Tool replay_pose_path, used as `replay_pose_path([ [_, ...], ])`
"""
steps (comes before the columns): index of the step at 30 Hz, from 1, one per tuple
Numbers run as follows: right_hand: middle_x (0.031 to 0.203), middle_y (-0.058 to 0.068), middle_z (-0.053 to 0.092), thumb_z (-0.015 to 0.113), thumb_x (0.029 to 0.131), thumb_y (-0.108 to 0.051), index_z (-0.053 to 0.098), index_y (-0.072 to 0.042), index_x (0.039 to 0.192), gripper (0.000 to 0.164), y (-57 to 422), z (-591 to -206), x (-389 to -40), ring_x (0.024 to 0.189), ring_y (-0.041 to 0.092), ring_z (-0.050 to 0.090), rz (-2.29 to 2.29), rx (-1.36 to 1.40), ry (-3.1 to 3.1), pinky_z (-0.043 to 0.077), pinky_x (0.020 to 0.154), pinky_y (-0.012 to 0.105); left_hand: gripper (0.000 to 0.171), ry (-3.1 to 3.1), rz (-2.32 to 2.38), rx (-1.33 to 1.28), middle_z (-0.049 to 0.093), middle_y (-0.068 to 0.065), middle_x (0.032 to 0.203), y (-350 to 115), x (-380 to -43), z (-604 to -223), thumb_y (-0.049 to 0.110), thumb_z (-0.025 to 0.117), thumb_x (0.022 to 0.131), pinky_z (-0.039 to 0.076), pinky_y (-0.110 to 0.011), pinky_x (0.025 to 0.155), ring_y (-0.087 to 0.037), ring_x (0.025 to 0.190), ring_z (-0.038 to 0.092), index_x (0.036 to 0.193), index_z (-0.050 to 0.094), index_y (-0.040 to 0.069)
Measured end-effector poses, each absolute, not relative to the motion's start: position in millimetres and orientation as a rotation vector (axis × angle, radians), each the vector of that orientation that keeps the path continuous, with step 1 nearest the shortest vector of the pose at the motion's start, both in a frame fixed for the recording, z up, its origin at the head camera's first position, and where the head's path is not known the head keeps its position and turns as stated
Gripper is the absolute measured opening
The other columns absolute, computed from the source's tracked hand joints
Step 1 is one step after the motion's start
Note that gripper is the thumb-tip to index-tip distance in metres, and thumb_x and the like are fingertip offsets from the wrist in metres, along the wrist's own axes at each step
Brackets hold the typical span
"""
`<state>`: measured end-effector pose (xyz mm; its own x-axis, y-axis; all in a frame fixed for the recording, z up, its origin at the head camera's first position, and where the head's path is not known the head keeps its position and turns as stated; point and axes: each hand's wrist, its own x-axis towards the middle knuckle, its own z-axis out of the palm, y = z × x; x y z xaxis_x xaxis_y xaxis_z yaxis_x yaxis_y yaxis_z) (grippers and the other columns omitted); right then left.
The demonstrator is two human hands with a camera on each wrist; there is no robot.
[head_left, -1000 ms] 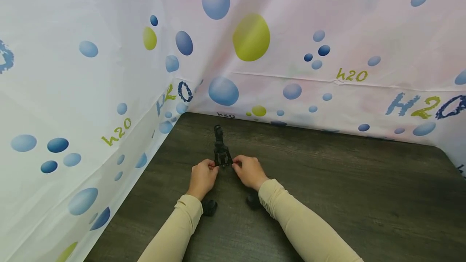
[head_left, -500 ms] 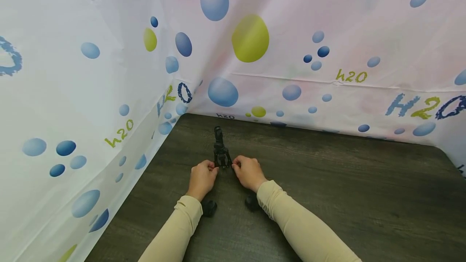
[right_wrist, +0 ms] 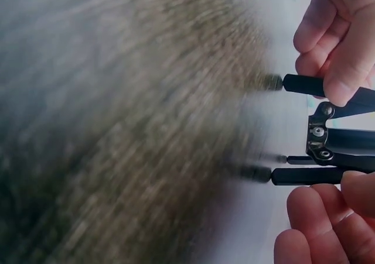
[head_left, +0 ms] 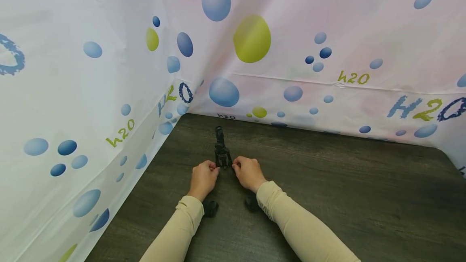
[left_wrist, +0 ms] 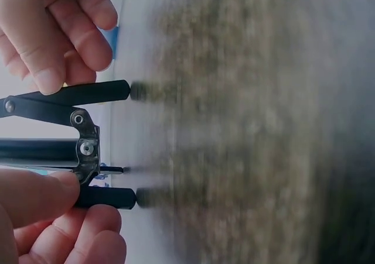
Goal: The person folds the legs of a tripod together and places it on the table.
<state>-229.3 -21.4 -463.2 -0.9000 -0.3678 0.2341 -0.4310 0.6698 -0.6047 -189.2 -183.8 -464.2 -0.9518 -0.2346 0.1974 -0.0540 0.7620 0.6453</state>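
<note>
One tripod (head_left: 220, 148), left hand (head_left: 204, 179) pinching leg (left_wrist: 111, 197), right hand (head_left: 250, 173) another

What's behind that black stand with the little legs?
Behind the black stand is more dark tabletop, then a pale sheet printed with blue and green bubbles. The stand itself hides a strip of that tabletop.

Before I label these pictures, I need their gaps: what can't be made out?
Black stand: top cut off by left edge, left wrist view.
Left hand: same edge, same view.
Tabletop: grain blurred, right wrist view.
Black object beside the right sleeve: partly hidden by it, head view.
</note>
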Motion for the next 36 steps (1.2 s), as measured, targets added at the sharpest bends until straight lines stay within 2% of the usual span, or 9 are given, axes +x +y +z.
replay_pose_path([
  [22, 0.087, 0.005, 0.072, 0.068, 0.095, -0.013, 0.073, -0.006, 0.095, 0.009, -21.3, -463.4, -225.0, 0.083, 0.027, 0.068, 1.032, 0.667, -2.800, 0.054, 0.077, 0.044, 0.010, -2.655, -0.981, 0.238, 0.073, -0.007, 0.080, -180.9, -188.7, -470.0, 0.011, 0.077, 0.088, 0.056, -0.041, 0.067, -0.024, 0.074, 0.070, 0.085, 0.072, 0.002],
  [36, 0.083, 0.003, 0.070, 0.067, 0.097, -0.013, 0.073, -0.007, 0.094, 0.009, -24.9, -465.9, -217.6, 0.070, 0.017, 0.063, 1.070, 0.732, -2.836, 0.052, 0.066, 0.035, 0.008, -2.694, -0.895, 0.270, 0.072, -0.008, 0.082, -178.7, -191.7, -471.0, 0.010, 0.074, 0.091, 0.055, -0.045, 0.068, -0.028, 0.075, 0.069, 0.090, 0.074, 0.003],
])
